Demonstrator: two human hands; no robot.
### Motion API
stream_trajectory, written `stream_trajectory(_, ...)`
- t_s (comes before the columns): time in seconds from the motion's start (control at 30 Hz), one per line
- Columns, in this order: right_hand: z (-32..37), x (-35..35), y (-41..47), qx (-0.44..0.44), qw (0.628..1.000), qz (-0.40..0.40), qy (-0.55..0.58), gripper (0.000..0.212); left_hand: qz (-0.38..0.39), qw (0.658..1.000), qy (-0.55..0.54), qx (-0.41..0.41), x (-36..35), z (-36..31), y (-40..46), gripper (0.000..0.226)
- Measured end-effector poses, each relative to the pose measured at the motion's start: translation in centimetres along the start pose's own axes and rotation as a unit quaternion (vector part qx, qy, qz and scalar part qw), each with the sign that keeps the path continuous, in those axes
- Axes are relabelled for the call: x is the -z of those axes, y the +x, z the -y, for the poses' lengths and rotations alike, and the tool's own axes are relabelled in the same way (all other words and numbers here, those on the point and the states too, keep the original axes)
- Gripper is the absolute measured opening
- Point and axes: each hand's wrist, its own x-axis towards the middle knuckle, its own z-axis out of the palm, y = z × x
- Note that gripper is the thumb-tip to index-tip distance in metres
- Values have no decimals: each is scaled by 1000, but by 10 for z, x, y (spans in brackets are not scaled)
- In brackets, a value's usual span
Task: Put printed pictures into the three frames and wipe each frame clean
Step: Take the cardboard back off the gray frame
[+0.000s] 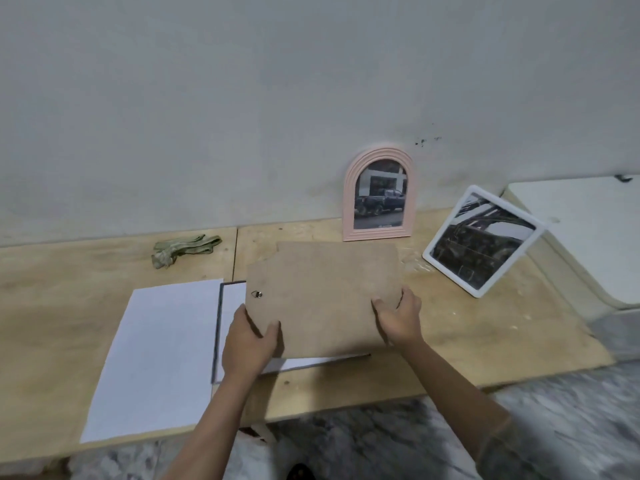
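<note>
A brown backing board (323, 292) with a small metal clip is lifted over a dark-edged frame (228, 306) lying face down on the wooden table (485, 337). My left hand (247, 341) grips the board's near left corner. My right hand (398, 318) grips its right edge. A white sheet of paper (156, 358) lies left of the frame. A pink arched frame (379, 195) with a truck picture stands against the wall. A white square frame (483, 242) with a picture leans at the right. A green cloth (183, 250) lies at the back left.
The grey wall (277, 98) rises right behind the table. A white ledge (588, 220) stands at the far right, behind the white frame. A marble floor (381, 438) shows below the table's front edge.
</note>
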Motion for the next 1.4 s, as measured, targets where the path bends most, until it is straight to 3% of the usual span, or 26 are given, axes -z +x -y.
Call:
stream_trajectory(0.17,-27,68,4,-29,998,-47,-40,69,52,998,39,-9,-56,-35,-27,37)
stream_trajectory(0.37,-81,149,-2,-77,988,-83,-110,70,142,984,100,-34,-134,-67,-73,51)
stream_trajectory(0.53,-122,185,3,-114,980,-66,-150,68,196,967,154,-54,-175,-84,-100,37)
stream_trajectory(0.73,-144,194,17,-91,959,-20,-269,67,238,953,166,-87,-204,-84,-103,37)
stream_trajectory(0.8,-145,190,22,-66,948,10,-312,73,278,936,195,-92,-209,-80,-101,42)
stream_trajectory(0.93,-153,182,26,-69,929,81,-355,90,344,894,281,-60,-218,-75,-108,91)
stream_trajectory(1.07,-156,177,28,-76,929,79,-354,87,337,891,296,-65,-221,-80,-112,92)
stream_trajectory(1.17,-156,169,31,-45,937,59,-341,84,321,908,264,-62,-221,-75,-108,70)
stream_trajectory(1.27,-147,156,30,-4,941,73,-332,79,240,945,197,-104,-214,-70,-105,27)
stream_trajectory(1.4,-120,117,33,83,946,70,-305,77,119,981,107,-111,-184,-66,-100,23)
